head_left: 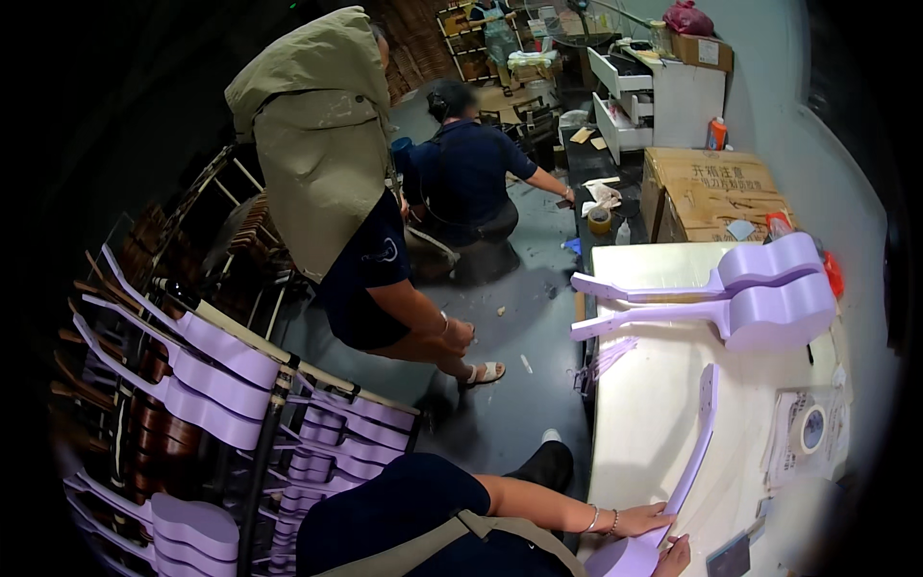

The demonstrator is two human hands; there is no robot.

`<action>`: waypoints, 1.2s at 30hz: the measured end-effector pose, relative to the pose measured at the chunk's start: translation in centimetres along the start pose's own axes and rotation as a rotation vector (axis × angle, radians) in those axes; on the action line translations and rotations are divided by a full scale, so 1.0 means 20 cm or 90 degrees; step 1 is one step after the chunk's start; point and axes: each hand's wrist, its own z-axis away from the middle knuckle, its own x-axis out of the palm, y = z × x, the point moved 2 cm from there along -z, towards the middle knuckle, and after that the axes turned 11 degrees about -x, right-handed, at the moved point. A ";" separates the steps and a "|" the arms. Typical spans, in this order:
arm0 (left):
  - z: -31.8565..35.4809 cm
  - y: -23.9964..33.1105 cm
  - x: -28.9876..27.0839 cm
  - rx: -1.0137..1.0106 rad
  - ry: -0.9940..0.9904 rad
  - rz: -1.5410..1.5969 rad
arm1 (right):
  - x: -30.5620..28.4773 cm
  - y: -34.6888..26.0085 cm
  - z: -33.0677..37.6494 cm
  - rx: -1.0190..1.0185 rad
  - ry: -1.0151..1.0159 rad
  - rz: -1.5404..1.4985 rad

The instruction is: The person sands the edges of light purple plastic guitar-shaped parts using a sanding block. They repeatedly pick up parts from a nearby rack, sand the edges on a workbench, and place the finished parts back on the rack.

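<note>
A lilac ukulele (685, 479) without strings lies at the near side of the white worktable, its neck pointing away from me and its body partly cut off by the lower edge. My left hand (642, 520), bracelets at the wrist, is closed around the neck just above the body. Close beside it, my right hand (673, 556) has its fingers curled at the joint of neck and body. Whatever those fingers hold, if anything, is hidden. Two more lilac ukuleles (779, 308) lie side by side farther along the table, necks toward the left.
A roll of tape (812, 429) rests on papers at the table's right. Near my hands is a dark flat block (728, 556). Racks of lilac ukuleles (216, 399) stand on the left. A person (361, 288) stands ahead; another (471, 178) sits beyond. Cardboard boxes (716, 178) stand behind the table.
</note>
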 end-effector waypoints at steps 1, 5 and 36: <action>0.00 0.00 0.00 0.011 0.003 -0.001 | 0.02 0.02 0.00 0.005 0.021 -0.025; -0.05 -0.02 0.05 0.023 -0.042 0.038 | 0.09 0.08 -0.04 0.008 0.102 -0.129; 0.08 0.14 0.01 -0.023 0.002 -0.009 | 0.09 0.06 -0.06 0.195 0.271 -0.669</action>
